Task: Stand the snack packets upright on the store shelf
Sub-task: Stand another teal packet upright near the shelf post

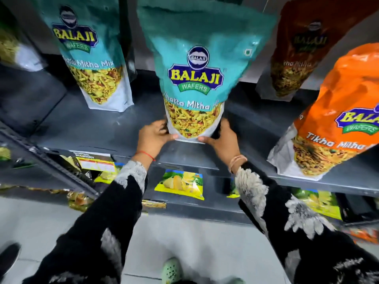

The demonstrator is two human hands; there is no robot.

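Note:
A teal Balaji Khatta Mitha packet point(196, 64) stands upright at the middle of the dark grey shelf point(86, 128). My left hand point(152, 139) grips its bottom left corner and my right hand point(222, 141) grips its bottom right corner. A second teal packet point(90, 54) stands upright further back on the left. An orange Tikha Mitha packet point(336, 119) stands at the right, leaning towards the left. A dark red-brown packet point(301, 48) stands behind it at the back right.
The shelf's front lip point(184, 162) runs just under my wrists. On the lower shelf lie yellow-green chip packets point(181, 184) and other small packets point(96, 167). A slanted shelf upright point(51, 162) stands at the left. Grey floor and my shoe point(171, 270) are below.

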